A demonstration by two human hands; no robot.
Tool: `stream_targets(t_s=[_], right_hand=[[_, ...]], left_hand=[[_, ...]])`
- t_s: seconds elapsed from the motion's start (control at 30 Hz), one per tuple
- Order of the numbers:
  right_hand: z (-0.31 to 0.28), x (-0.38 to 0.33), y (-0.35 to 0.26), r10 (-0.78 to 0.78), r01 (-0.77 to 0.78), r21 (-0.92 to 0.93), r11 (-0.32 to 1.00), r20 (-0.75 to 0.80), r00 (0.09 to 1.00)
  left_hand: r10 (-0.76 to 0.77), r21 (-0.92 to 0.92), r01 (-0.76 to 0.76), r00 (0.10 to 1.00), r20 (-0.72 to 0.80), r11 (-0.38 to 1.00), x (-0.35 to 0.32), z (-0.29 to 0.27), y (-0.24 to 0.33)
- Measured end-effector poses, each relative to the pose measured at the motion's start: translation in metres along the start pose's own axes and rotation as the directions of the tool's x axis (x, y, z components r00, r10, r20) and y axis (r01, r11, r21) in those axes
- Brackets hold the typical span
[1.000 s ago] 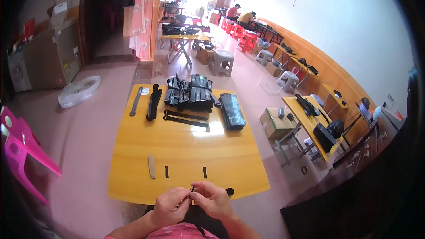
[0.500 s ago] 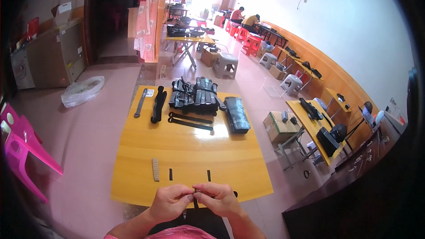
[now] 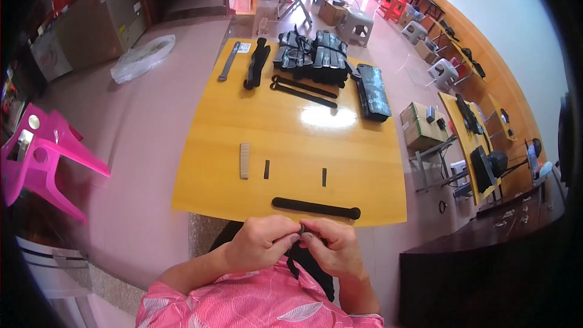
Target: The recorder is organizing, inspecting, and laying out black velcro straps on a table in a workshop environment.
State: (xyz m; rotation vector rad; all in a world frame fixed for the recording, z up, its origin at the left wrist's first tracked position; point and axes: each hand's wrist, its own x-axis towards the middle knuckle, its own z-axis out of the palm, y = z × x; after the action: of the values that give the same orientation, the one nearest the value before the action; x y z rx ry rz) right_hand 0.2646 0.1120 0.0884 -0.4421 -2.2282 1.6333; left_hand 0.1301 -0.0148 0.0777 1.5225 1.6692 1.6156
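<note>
Just off the table's near edge, my left hand (image 3: 264,243) and my right hand (image 3: 334,246) meet with fingertips pinched. Between them they grip a thin black strap (image 3: 294,266), which hangs down in front of my pink shirt; its upper part is mostly hidden by the fingers. Beyond the hands, a longer black strap (image 3: 316,208) with a rounded end lies along the table's edge. Farther in lie two short black strips, one on the left (image 3: 266,169) and one on the right (image 3: 324,177), beside a ridged beige strip (image 3: 244,161).
On the yellow table (image 3: 285,136), the far side bears strapped black-and-grey bundles (image 3: 313,58), a dark package (image 3: 373,94), two loose black straps (image 3: 306,92), a folded black strap bundle (image 3: 257,64) and a grey strap (image 3: 229,61). A pink stool (image 3: 54,152) stands left; a cardboard box (image 3: 419,124) is right.
The view has tilted down and shifted, so the whole table sits higher in the picture. The long strap at the near edge now shows fully. Both hands keep their pinch on the thin strap.
</note>
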Motion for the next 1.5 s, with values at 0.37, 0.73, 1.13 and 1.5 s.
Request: stream_targets(t_s=[0.37, 0.73, 1.13, 1.5], right_hand=[[0.0, 0.003, 0.011, 0.0, -0.002, -0.068, 0.998, -0.032, 0.999], [-0.009, 0.024, 0.005, -0.05, 0.05, -0.001, 0.999, 0.013, 0.999], [-0.001, 0.01, 0.014, 0.124, -0.136, 0.165, 0.977, 0.081, 0.989], [0.013, -0.003, 0.034, 0.26, -0.263, 0.198, 0.944, 0.044, 0.965]], left_hand=[[0.046, 0.077, -0.045, 0.999, -0.023, 0.996, 0.005, 0.009, -0.004], [0.082, 0.113, -0.073, 0.994, -0.074, 0.991, 0.013, 0.004, -0.008], [0.067, 0.097, -0.068, 0.998, 0.018, 0.993, 0.001, -0.003, -0.013], [0.123, 0.203, -0.15, 0.983, 0.137, 0.968, -0.015, 0.01, -0.018]])
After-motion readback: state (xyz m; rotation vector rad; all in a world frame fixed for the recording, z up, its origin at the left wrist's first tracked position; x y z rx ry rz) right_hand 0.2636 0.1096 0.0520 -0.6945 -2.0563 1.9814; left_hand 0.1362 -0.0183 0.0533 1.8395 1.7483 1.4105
